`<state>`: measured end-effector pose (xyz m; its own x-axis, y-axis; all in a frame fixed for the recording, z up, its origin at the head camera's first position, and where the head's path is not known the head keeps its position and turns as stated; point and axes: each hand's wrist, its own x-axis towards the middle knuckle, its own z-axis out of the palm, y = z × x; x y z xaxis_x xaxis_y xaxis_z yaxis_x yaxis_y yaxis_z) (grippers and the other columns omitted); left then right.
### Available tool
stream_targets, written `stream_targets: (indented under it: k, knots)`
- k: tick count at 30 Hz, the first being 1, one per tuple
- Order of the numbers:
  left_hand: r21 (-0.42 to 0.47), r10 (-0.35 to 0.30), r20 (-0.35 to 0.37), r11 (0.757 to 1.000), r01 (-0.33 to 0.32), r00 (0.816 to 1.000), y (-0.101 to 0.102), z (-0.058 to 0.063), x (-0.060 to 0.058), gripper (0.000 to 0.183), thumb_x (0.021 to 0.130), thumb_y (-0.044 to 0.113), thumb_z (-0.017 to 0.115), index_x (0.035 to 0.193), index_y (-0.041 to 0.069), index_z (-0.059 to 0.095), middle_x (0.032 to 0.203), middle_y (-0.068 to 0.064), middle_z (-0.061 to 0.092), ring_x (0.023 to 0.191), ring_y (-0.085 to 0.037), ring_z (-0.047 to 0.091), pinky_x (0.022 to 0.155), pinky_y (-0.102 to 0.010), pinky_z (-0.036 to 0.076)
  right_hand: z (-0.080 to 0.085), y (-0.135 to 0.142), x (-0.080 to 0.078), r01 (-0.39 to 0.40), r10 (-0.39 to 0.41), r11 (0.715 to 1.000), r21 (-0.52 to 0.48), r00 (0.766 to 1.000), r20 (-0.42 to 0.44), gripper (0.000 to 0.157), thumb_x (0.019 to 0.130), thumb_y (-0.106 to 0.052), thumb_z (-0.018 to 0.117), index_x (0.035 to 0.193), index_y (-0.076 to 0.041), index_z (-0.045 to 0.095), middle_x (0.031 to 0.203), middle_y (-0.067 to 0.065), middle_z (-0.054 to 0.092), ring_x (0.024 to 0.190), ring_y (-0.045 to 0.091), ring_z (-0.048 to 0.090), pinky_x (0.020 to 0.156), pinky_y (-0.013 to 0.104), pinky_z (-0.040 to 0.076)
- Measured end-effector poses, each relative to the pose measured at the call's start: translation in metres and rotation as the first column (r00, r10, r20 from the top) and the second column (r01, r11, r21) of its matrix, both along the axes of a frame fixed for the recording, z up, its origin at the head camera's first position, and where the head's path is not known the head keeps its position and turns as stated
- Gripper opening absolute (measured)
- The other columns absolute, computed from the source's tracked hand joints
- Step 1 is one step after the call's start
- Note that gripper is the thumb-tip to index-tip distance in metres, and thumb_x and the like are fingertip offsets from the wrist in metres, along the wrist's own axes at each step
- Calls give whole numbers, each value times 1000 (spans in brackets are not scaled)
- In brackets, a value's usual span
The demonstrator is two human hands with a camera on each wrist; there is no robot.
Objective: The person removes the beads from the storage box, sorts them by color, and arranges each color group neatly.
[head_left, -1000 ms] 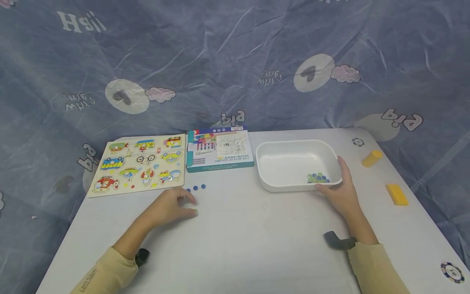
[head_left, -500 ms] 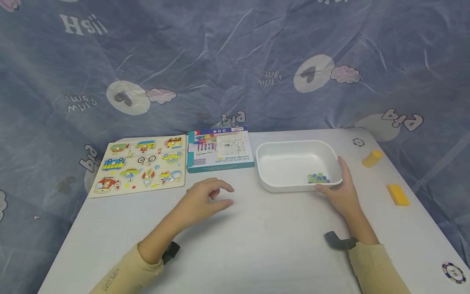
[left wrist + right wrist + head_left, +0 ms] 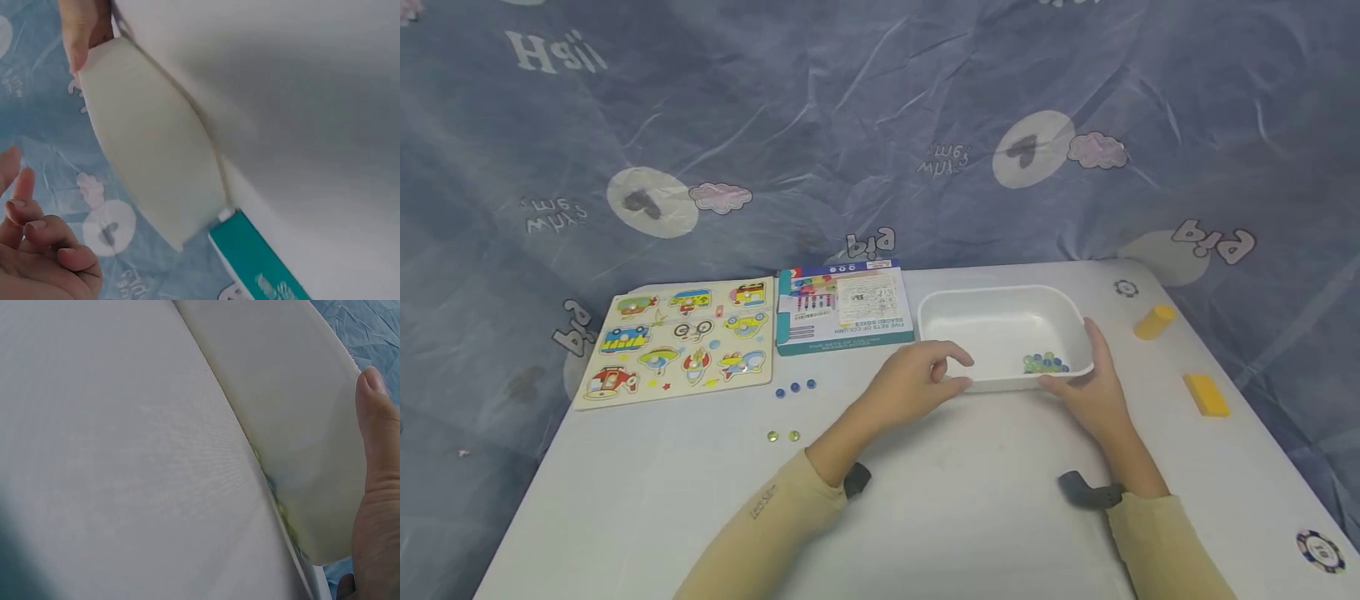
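A white plastic tray [image 3: 1000, 385] sits at the back of the table. My right hand [image 3: 1093, 396] grips its right end, thumb over the front rim; the right wrist view shows that thumb [image 3: 378, 437] along the wall. Blue and yellow-green glass marbles [image 3: 1045, 363] lie together in the tray's front right corner. My left hand [image 3: 917, 383] hovers at the tray's front left rim, thumb and forefinger apart, nothing between them. In the left wrist view its fingers [image 3: 50, 231] are loosely bent. On the table to the left are three blue marbles [image 3: 795, 387] and two yellow-green marbles [image 3: 783, 436].
A wooden picture puzzle [image 3: 677, 342] lies at the back left, with a flat bead-set box [image 3: 846, 308] beside it, close to the tray. To the right are a yellow cylinder [image 3: 1154, 322] and a yellow block [image 3: 1206, 395]. A patterned cloth [image 3: 850, 125] hangs behind the table.
My left hand has moved right from a yellow-green marble at its thumb tip to the tray's rim. The marbles on the left are now uncovered. My right hand stays on the tray.
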<state>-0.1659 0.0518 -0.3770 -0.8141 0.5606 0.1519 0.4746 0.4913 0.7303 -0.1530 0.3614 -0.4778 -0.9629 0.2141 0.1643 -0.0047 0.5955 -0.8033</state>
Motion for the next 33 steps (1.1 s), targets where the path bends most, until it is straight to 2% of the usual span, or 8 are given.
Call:
stream_targets:
  k: [4,8,11,14,17,22,29,33]
  knots:
    - [44,24,22,999,-25,999,27,-8,-15,22,86,34,67,107,26,66,60,5,41,50,-8,36,48,-22,33,1,0,-1,-7,7,1000,-13,1000,-3,115,71,-30,83,150,-39,0,160,-7,9,147,28,12,117,52,11]
    - [111,40,93,993,-50,995,50,-13,-27,23,86,33,68,107,24,66,59,3,40,48,-9,33,47,-23,33,1,0,-2,-3,3,1000,-7,1000,7,114,72,-32,82,150,-39,-1,160,-5,9,147,31,13,116,54,12]
    - [114,53,131,991,-68,990,65,-19,-35,25,85,33,69,107,23,67,63,4,45,52,-8,38,51,-22,36,2,-1,-2,5,-5,1000,1,1000,12,114,73,-33,81,150,-38,-2,160,-3,9,146,32,14,115,56,13]
    - [61,61,166,996,-72,984,80,-26,-43,27,83,36,71,107,25,67,69,4,50,56,-9,43,52,-22,39,2,0,-2,18,-18,1000,10,1000,16,115,71,-34,82,150,-39,-1,160,-4,10,146,32,15,115,56,15]
    - [-36,95,186,995,-89,978,92,-32,-50,26,81,38,72,104,27,68,74,6,56,60,-7,48,54,-21,41,2,0,-2,22,-22,1000,10,1000,15,115,71,-34,83,150,-40,-1,160,-4,10,146,32,15,114,57,15]
    - [-159,173,218,977,-140,961,106,-40,-59,20,77,36,76,95,30,69,88,12,66,77,-4,56,67,-22,45,1,1,-1,20,-20,1000,11,1000,13,114,71,-33,82,150,-39,-1,160,-4,10,146,32,15,115,57,15]
    - [-215,150,240,972,-98,959,117,-44,-67,24,75,37,77,98,34,69,113,15,66,104,-8,60,85,-29,48,3,-1,1,24,-24,1000,1,999,21,114,72,-32,82,150,-38,0,160,-5,8,147,31,13,115,56,14]
    - [-251,140,239,965,-78,961,120,-48,-71,26,74,38,77,99,36,69,117,17,64,112,-8,58,91,-30,47,4,-3,1,11,-11,1000,-19,1000,19,115,71,-29,83,150,-38,-1,160,-4,6,147,31,10,116,56,11]
